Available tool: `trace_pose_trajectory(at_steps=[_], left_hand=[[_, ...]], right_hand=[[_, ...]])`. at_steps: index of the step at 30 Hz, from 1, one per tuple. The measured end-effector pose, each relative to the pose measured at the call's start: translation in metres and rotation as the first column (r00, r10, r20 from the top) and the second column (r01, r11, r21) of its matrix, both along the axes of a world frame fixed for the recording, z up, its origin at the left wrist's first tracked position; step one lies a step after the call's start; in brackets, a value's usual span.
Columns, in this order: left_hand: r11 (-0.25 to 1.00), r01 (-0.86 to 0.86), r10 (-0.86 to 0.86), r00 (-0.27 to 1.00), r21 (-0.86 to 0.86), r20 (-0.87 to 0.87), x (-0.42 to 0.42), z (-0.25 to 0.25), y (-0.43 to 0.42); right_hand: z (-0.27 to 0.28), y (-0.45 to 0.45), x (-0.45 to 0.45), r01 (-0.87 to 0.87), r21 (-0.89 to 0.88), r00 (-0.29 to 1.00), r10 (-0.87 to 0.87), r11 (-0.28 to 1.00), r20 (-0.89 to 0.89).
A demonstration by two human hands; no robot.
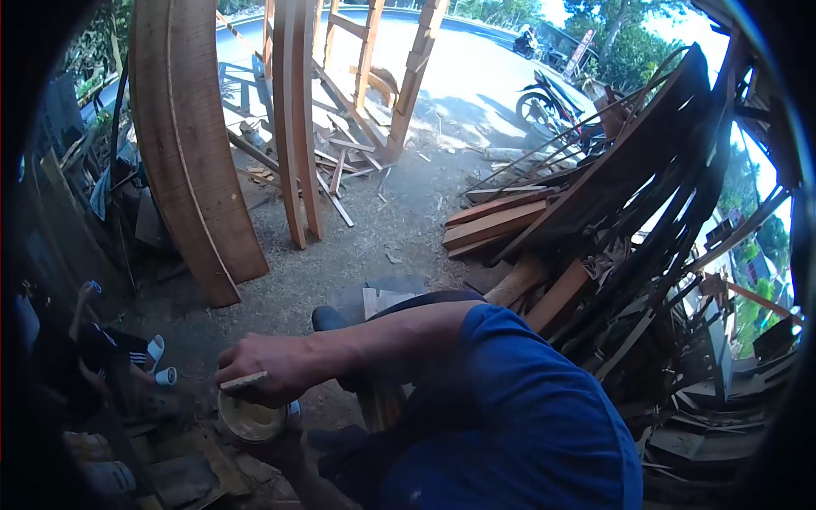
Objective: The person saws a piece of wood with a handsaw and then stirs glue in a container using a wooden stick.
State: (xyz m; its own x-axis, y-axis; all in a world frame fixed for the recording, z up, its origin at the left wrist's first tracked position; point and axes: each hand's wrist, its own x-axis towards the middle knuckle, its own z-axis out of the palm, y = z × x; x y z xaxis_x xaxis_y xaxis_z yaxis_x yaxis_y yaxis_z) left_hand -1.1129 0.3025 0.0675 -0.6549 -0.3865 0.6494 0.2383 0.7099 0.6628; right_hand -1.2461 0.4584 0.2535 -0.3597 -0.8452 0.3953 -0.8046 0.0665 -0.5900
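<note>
Low in the view, left of the middle, is a round container [252,418] with pale, creamy stuff inside. My right hand [268,365] is over its top edge, its fingers closed round a short, flat, light-coloured piece [244,382] that lies across the opening. Below and beside the container, in shadow, my left hand [276,446] is wrapped against its side. The lower parts of both hands' fingers are partly hidden.
Tall wooden boards [191,153] and posts [297,127] stand at the upper left. Stacked timber [497,223] lies to the right, with a motorcycle [544,106] behind. A seated person [98,348] in dark clothes is at the left edge. Wood scraps litter the ground.
</note>
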Motion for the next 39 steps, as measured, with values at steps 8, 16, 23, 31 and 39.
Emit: trace_pose_trajectory(at_steps=[8,16,23,31,39], left_hand=[[0.990,-0.046,0.026,0.989,0.136,0.146,0.020,0.018,0.019],[0.820,-0.008,-0.068,0.991,0.573,0.112,0.026,0.005,0.026],[0.943,0.311,-0.329,0.924,0.119,0.194,-0.032,0.091,0.002],[0.949,0.311,-0.306,0.946,0.043,-0.104,-0.043,0.106,-0.011],[0.980,0.198,-0.198,0.972,-0.018,-0.128,-0.019,0.069,-0.028]], right_hand=[[0.015,0.007,0.025,-0.058,-0.217,0.998,0.061,0.974,0.009],[-0.005,0.029,0.056,-0.176,-0.221,0.979,0.194,0.959,0.059],[0.059,0.043,-0.015,0.110,0.070,0.992,-0.105,0.991,-0.072],[0.071,0.028,-0.040,-0.082,-0.189,0.977,0.041,0.978,-0.211],[0.036,-0.005,-0.007,0.014,-0.012,0.954,-0.010,1.000,0.300]])
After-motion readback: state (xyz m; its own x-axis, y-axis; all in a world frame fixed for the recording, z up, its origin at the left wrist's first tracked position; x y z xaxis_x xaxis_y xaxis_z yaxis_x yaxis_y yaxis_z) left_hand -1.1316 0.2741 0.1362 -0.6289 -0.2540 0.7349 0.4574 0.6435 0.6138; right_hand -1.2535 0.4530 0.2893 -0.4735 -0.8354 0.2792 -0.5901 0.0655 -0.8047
